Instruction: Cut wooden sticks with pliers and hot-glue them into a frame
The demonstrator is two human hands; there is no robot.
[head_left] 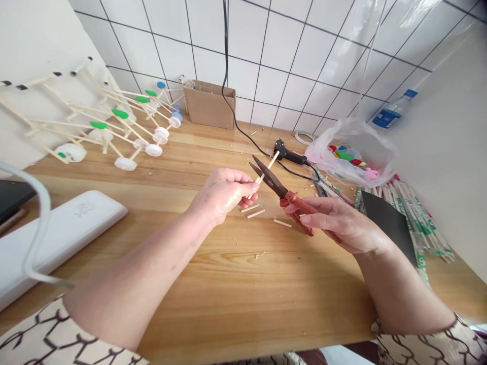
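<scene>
1. Fingers [248,189] of the person's left hand [220,195] pinch a thin wooden stick [273,160] between thumb and fingertips, close to the stick's near end
2. From that pinch, the stick points away from the person, slanting toward the far edge and right side of the wooden table [213,284]; the left hand is the nearer one to it
3. Curled around the red handles of dark-bladed scissors [282,192], the fingers of the right hand [342,223] hold them slightly parted, so the blades stand open too
4. Those blades reach from the right toward the table's far left corner and cross the stick nearly square, just beyond the left thumb; from where I stand, I cannot tell whether either blade touches the wood
5. Both hands appear raised over the middle of the table, with three short cut pieces [256,214] lying loose below them and to the right of the left hand
6. Toward the table's far edge, past the stick's free tip, lies a black glue gun [293,155], its cord trailing
</scene>
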